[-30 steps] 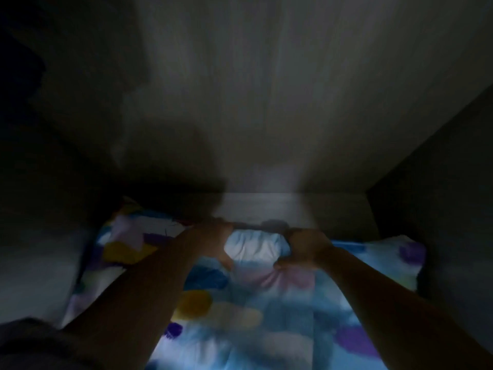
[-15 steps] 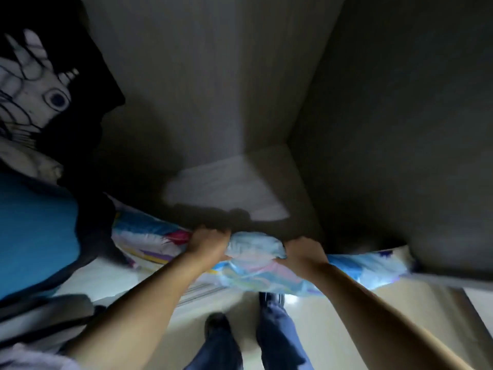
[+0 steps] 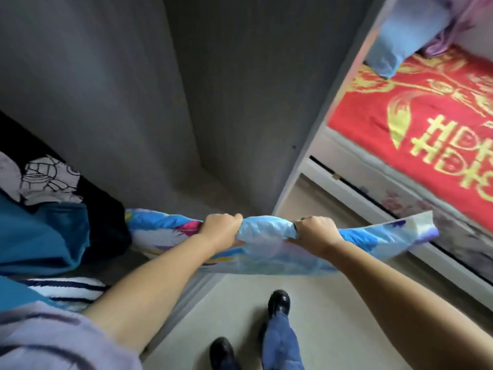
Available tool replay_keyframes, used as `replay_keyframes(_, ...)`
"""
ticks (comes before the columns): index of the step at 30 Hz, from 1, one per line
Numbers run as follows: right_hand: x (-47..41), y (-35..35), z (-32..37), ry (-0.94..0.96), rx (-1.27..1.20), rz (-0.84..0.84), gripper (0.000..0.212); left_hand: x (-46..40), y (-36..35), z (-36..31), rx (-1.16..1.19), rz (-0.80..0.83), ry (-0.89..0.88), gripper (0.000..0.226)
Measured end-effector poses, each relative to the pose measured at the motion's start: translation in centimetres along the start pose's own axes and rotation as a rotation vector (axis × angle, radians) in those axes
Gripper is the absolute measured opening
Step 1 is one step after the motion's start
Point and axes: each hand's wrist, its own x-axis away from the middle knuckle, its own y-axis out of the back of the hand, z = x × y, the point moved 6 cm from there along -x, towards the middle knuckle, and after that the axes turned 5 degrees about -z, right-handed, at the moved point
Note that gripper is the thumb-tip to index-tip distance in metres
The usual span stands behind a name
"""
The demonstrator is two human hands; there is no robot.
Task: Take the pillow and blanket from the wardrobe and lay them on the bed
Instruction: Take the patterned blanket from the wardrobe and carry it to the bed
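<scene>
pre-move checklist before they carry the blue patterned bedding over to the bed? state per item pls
1. Left hand gripping the blue patterned bedding: ok, fist closed on the bunched edge.
2. Right hand gripping it: ok, fist closed beside the left.
3. Bedding out of the wardrobe: not ok, its left end sits against the hanging clothes.
4. Floor ahead of the shoes: ok, bare where visible.
5. Landing spot on the bed: ok, open red cover; a light blue item lies at its far end.
6. Pillow or blanket: cannot tell.
</scene>
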Motion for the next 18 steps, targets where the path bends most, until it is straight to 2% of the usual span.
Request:
replay_keyframes(3, 4.3, 2.2, -4.8, -0.074, -0.011, -0.008, 0.053, -1.0, 2.8, -5.6, -0.011, 0.022, -0.098, 0.026)
replay_keyframes(10, 12.6, 4.5, -15.8, -0.185, 0.007, -0.047, 0.052, -4.4, 7.2, -18.6, -0.023, -0.036, -0.249, 0.04)
replay_keyframes(18, 20.9, 6.1, -34.4, -0.275, 0.015, -0.109, 0.053, -10.9, 11.2, -38.0, -0.01, -0.096, -0.329, 0.046)
